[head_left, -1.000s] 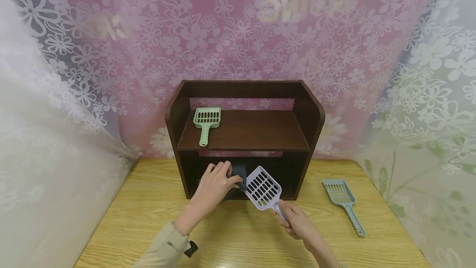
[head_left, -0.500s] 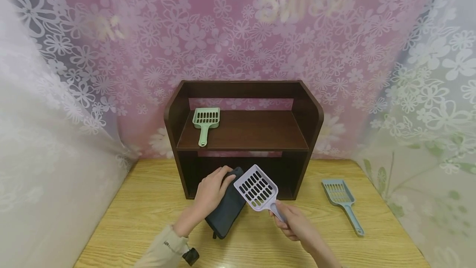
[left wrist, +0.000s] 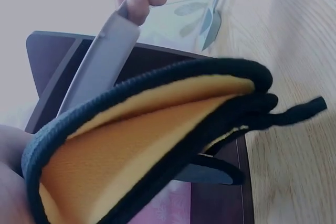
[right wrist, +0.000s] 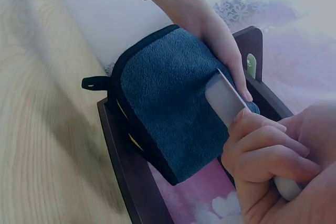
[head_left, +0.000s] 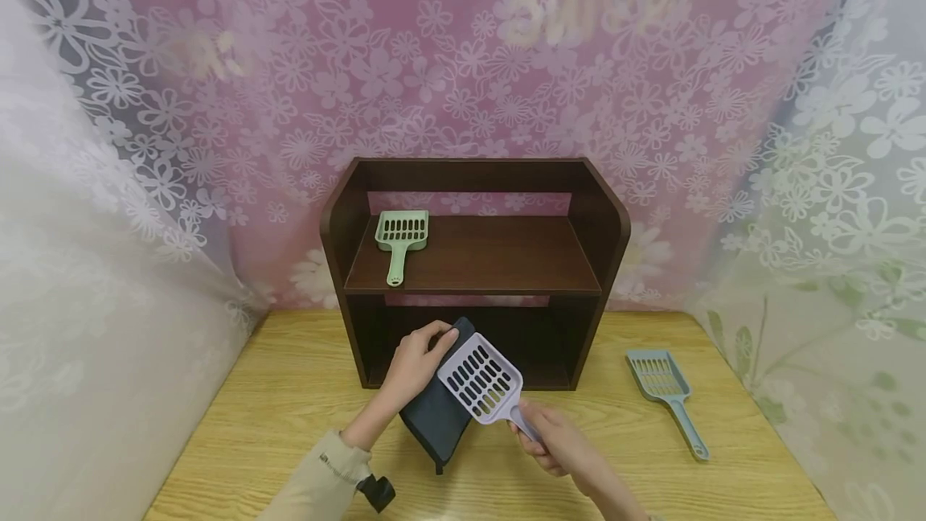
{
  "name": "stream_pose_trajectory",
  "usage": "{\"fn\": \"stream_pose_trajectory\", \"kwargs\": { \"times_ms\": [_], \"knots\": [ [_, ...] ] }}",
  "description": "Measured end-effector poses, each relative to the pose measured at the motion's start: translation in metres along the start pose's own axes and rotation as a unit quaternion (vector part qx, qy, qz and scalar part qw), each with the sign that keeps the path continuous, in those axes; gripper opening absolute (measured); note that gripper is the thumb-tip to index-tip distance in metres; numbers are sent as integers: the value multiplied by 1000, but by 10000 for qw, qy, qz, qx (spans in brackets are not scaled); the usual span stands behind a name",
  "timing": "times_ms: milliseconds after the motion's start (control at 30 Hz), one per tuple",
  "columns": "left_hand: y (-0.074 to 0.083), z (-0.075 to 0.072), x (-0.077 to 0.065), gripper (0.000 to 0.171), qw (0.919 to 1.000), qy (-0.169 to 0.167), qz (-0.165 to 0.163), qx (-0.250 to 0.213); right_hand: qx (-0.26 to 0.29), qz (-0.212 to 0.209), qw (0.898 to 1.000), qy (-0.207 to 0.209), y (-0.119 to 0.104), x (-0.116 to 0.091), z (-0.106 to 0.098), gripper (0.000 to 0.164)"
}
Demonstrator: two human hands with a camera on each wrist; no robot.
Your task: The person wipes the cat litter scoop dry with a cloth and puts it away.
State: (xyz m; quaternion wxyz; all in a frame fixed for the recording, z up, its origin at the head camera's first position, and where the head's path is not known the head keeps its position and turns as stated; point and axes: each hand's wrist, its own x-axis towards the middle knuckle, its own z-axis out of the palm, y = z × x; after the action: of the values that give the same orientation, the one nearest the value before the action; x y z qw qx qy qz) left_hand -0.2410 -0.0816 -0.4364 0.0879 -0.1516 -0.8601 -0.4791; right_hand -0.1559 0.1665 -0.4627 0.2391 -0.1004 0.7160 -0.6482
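Observation:
My left hand point(head_left: 411, 364) grips the upper edge of a folded dark blue towel point(head_left: 437, 418), which hangs slanting in front of the shelf's lower opening. The left wrist view shows the towel's yellow inner side, black border and small loop. My right hand point(head_left: 553, 442) holds a lavender litter scoop point(head_left: 483, 383) by its handle, fingers curled round it. The scoop's slotted head overlaps the towel in the head view. In the right wrist view the scoop's edge point(right wrist: 226, 95) lies against the towel's blue face, close to the left fingers.
A dark brown two-tier shelf point(head_left: 499, 252) stands at the back of the wooden table point(head_left: 253, 424). On its upper board, at the left, lies a green litter scoop point(head_left: 399, 252). A blue-grey litter scoop point(head_left: 676, 399) lies on the table at the right. Flowered curtains point(head_left: 463, 87) surround the table.
The towel, at first mostly hidden beyond my left hand, has swung down into view in front of the shelf. My right hand has moved the lavender scoop left and slightly down, over the towel.

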Motion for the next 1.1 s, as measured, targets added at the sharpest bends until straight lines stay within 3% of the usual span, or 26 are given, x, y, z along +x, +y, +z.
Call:
{"fn": "stream_pose_trajectory", "kwargs": {
  "times_ms": [200,333,933,1100],
  "knots": [
    [-5,4,5,31,9997,-230,-95,-1,-128,81,9998,-124,3,-1,5,40],
    [-6,5,4,33,9994,-329,-126,-73,-257,71,9996,68,4,-3,5,42],
    [-9,-2,-17,29,9984,-547,-138,-57,-297,-30,9990,342,6,-3,-16,45],
    [-14,-5,-18,30,9976,-680,-151,-37,-278,-3,9993,233,7,-1,-18,44]
  ]
}}
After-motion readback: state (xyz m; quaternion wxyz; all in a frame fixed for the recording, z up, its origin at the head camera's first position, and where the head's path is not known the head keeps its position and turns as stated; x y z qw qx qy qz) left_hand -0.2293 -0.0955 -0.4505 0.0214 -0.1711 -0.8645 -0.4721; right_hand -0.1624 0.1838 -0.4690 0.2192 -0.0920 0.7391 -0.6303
